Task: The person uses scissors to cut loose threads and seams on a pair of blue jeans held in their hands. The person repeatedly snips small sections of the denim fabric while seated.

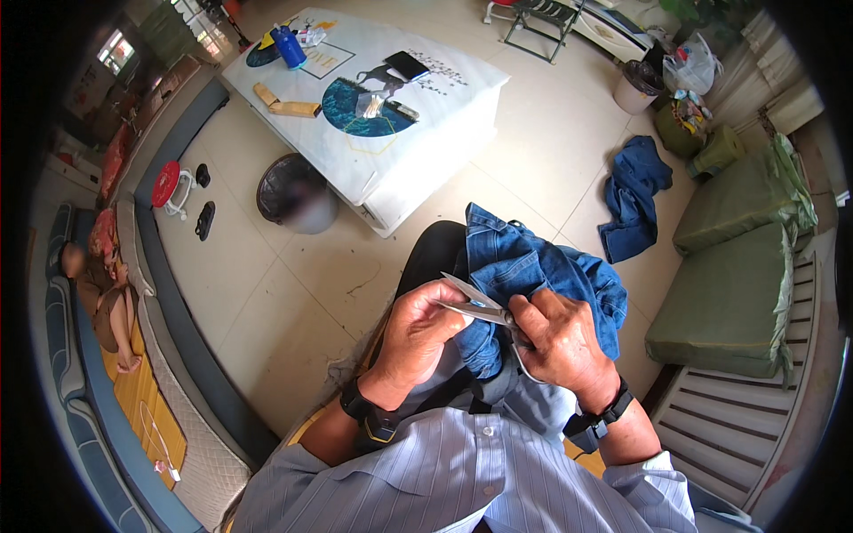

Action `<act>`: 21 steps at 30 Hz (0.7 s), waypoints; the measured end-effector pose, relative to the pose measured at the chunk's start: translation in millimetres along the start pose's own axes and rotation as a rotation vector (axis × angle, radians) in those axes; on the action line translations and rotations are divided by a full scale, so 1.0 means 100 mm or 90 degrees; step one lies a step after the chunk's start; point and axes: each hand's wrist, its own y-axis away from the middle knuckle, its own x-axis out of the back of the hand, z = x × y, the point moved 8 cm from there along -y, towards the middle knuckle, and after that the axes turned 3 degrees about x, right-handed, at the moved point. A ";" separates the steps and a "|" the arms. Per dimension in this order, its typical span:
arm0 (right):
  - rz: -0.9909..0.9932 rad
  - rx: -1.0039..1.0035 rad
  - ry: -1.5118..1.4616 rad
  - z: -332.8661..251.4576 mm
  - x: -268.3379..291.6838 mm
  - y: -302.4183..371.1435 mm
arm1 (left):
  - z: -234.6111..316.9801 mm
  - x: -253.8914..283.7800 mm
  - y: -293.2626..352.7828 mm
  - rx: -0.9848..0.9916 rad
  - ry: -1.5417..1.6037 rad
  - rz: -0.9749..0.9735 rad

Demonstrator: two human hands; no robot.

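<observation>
In my lap lies a pair of blue jeans point(569, 275), bunched up over my knees. My right hand point(560, 338) is closed around the handles of metal scissors point(478, 309), whose blades stand apart and point left. The fingers of my left hand point(416, 330) are pinched together at the edge of the denim, right beside the blades. Exactly what the left fingertips grip is partly hidden behind the lower blade.
A marble-patterned table point(444, 98) stands ahead, bearing a blue bottle point(289, 47). Beside it is a dark bin point(296, 194). More denim point(635, 191) lies on the floor at right, near green cushions point(724, 298) on a slatted bench. Another person point(105, 298) reclines on the left sofa.
</observation>
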 end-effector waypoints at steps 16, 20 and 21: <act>-0.047 0.013 -0.004 0.02 -0.05 0.07 | 0.03 -0.01 0.02 -0.040 -0.011 -0.002; -0.052 0.009 0.007 0.02 -0.05 0.04 | 0.06 -0.01 0.02 -0.046 -0.015 0.007; -0.049 0.009 0.008 0.02 -0.05 0.03 | 0.06 -0.01 0.02 -0.048 -0.014 0.001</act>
